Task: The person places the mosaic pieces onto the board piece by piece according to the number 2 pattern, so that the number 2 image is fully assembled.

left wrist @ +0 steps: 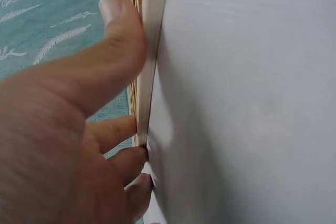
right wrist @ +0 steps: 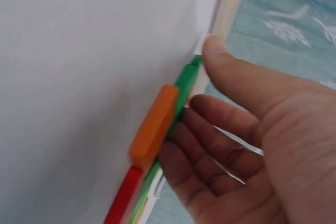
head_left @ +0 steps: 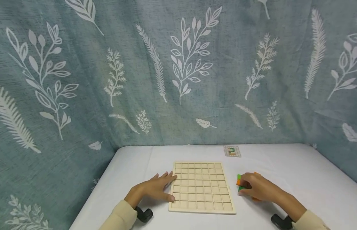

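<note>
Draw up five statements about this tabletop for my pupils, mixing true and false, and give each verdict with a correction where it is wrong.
1. The left grip touches the wooden board. True.
2. Every square of the wooden board holds a block. False: no block shows in any square.
3. The right wrist view shows an orange block and a red block. True.
4. The right grip rests on the small card. False: the right grip is at the coloured blocks; the small card lies farther back.
5. The curtain is plain. False: it bears white leaf designs.
</note>
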### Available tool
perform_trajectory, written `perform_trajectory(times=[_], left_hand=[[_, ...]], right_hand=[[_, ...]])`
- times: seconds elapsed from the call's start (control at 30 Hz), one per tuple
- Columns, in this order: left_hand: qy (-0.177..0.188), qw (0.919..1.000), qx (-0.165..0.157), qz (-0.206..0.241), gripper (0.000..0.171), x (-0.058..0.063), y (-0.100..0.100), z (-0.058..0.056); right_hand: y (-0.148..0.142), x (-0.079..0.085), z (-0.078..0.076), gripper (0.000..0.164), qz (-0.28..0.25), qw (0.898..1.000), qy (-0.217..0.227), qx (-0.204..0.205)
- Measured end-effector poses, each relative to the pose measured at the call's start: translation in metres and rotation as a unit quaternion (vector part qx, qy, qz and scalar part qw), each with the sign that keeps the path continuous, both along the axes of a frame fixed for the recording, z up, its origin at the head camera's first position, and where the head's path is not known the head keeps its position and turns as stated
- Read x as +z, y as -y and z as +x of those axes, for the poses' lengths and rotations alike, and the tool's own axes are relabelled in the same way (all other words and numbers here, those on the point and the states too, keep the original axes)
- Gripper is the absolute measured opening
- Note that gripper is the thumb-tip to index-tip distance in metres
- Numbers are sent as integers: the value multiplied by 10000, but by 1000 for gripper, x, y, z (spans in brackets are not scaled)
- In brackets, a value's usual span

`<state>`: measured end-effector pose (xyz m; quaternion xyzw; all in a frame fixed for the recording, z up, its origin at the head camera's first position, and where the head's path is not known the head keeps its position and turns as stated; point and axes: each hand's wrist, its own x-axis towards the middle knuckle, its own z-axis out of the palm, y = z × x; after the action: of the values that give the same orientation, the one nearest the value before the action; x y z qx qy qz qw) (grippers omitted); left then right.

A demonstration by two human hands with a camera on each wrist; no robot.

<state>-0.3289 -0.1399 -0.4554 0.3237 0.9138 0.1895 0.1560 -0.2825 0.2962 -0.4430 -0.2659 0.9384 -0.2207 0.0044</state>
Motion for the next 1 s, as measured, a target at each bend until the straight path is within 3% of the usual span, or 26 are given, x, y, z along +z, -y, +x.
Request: perform_trajectory(times=[0.43,0.67,1.0], left_hand=[[-20,9998,103,196,97,6,1,-4],[103,9995,179,222,98,-6,4,0],[206,9994,149,222,97,-3,0,2]], right_hand=[[-1,9,-2,27,-160,9999,11,0],[5,2,3,29,12,10000,-38,-74],[5,-4,8,33,180,9987,-301,-379]])
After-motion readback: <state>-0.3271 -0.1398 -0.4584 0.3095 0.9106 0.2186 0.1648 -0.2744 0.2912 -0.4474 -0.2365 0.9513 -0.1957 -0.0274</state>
